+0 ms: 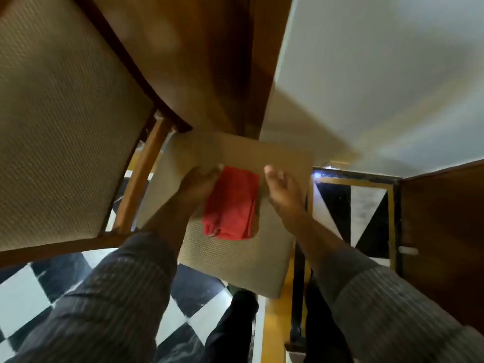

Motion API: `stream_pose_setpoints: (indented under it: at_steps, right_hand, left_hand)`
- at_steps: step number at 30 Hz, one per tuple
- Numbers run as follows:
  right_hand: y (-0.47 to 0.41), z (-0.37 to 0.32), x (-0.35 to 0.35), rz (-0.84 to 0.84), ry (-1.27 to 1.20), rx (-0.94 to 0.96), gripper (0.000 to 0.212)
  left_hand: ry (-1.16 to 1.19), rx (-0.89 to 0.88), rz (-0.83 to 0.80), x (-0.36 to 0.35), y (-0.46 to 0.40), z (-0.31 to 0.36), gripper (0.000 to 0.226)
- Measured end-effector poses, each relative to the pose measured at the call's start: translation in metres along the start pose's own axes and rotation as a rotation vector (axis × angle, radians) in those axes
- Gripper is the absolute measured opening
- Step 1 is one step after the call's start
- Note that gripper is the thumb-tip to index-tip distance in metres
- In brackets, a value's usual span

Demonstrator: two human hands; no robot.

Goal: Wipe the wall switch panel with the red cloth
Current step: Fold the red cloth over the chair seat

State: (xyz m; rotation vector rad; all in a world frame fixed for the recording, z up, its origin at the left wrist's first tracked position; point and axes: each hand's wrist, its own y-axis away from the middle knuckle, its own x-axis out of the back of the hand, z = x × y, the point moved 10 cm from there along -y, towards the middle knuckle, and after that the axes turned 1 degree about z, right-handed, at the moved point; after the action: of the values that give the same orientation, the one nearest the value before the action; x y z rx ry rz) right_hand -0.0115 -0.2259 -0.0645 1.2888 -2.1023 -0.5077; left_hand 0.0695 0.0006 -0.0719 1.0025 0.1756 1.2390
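A folded red cloth (pixel 230 204) lies on the beige woven seat (pixel 235 252) of a wooden chair, in the middle of the head view. My left hand (pixel 196 189) rests against the cloth's left edge, fingertips at its upper left corner. Just right of the cloth hovers my right hand (pixel 284 191), fingers apart, not touching it. Whether the left hand grips the cloth is unclear. No wall switch panel is in view.
The chair's padded backrest (pixel 60 121) fills the left side. A brown wooden tabletop (pixel 209 56) overhangs the seat at the top. A white wall (pixel 379 74) rises at right, with a dark wooden door (pixel 442 237) below it. Checkered floor tiles (pixel 31 292) lie underneath.
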Motion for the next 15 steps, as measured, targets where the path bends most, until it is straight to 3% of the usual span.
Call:
stream_pose_setpoints:
  at_steps: [4,9,11,13,15]
  right_hand:
    - [-0.012,0.052,-0.054,-0.109,0.166,-0.109,0.04]
    - [-0.034,0.063,-0.058,0.06,0.349,-0.08,0.035]
    - [-0.042,0.064,-0.059,0.055,0.393,-0.057,0.026]
    - [-0.046,0.061,-0.061,0.036,0.403,-0.031,0.021]
    - [-0.046,0.059,-0.061,0.017,0.32,-0.024,0.015]
  left_hand:
    - [-0.045,0.051,-0.041,-0.022,-0.021,-0.046,0.048]
    - [-0.12,-0.024,0.128,-0.015,-0.047,-0.063,0.041]
    - [-0.234,-0.085,0.126,-0.02,-0.053,-0.059,0.022]
    - [-0.346,-0.12,0.111,-0.027,-0.057,-0.056,0.023]
    - [-0.305,-0.118,0.123,-0.03,-0.056,-0.056,0.021]
